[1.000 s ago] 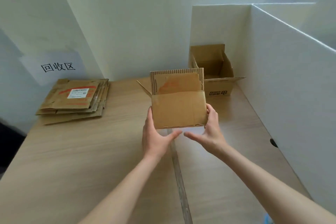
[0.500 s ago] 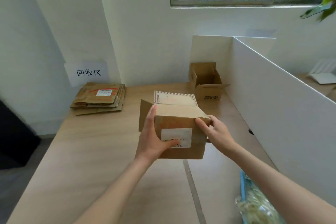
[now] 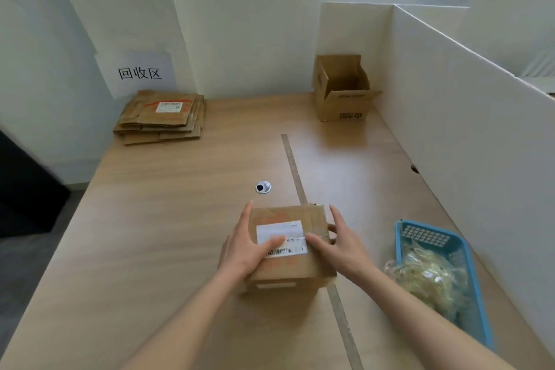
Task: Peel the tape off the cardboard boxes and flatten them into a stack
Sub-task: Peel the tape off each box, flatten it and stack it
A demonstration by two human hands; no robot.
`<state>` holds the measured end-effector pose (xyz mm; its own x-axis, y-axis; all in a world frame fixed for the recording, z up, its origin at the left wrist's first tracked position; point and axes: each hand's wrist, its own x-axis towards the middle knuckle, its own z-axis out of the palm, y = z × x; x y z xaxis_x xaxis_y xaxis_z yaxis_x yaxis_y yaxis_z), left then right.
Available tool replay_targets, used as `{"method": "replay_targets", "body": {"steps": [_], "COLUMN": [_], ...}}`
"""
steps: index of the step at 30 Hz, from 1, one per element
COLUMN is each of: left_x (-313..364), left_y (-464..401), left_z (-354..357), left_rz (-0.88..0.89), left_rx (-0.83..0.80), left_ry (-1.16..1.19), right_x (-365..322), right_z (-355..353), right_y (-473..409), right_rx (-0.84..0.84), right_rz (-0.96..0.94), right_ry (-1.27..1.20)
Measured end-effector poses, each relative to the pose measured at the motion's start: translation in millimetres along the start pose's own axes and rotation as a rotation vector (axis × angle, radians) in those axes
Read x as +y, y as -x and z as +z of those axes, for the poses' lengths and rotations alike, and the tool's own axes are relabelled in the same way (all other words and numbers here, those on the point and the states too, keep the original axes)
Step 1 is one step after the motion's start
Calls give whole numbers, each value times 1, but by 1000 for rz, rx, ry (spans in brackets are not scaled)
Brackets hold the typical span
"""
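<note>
Box (image 3: 285,249) on desk (image 3: 150,234), near edge, label up | left hand (image 3: 249,245) rests flat on top, fingers relaxed | right hand (image 3: 342,245) fingers at tape seam (pinch unclear) | advice: steady box, lift tape end low, peel slowly.

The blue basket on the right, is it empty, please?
No, the blue basket holds a heap of crumpled clear tape.

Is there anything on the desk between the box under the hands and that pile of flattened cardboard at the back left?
Nothing visible. Bare desk lies between the box and the flattened stack. The round cable grommet sits flush, off that line. Both hands, left and right, already rest on the box.
</note>
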<state>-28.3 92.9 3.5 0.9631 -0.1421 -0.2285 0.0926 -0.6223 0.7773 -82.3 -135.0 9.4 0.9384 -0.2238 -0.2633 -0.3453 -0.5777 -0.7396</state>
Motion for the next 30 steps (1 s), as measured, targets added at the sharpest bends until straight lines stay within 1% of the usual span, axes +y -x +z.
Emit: {"method": "replay_targets", "body": {"steps": [2, 3, 5, 7, 9, 11, 14, 16, 18, 20, 23, 25, 28, 30], "left_x": [-2, -1, 0, 1, 0, -3, -8, -12, -18, -22, -26, -33, -56, -68], "left_y": [-4, -6, -10, -11, -9, -9, -16, -24, -32, -38, -47, -52, -50, -44], "left_z": [9, 11, 12, 12, 13, 15, 12, 5, -2, -6, -12, -16, -13, -1], "left_rz": [1, 42, 210, 356, 372, 345, 357, 336, 277, 227, 217, 225, 244, 241], "left_rx": [68, 100, 136, 81, -29, -120, -200, -224, -233, -261, -276, -292, -359, -328], "left_ry": [-48, -136, -388, -595, -695, -724, -807, -809, -753, -698, -686, -701, -761, -761], "right_x": [2, 2, 3, 4, 4, 3, 0, -5, -11, -11, -4, 3, 23, 35], "right_z": [13, 19, 29, 33, 34, 36, 38, 34, 28, 25, 27, 29, 36, 43], "right_y": [-1, -1, 1, 0, -4, -7, -14, -20, -25, -27, -27, -26, -25, -22], "right_rx": [45, 29, -10, -32, -41, -25, -38, -148, -269, -311, -334, -359, -372, -379], "right_rz": [-26, -45, -85, -113, -137, -143, -129, -87, -57, -52, -57, -57, -30, 2], "right_ry": [-91, -118, -160, -156, -129, -102, -138, -215, -307, -342, -363, -258, 1, 60]}}
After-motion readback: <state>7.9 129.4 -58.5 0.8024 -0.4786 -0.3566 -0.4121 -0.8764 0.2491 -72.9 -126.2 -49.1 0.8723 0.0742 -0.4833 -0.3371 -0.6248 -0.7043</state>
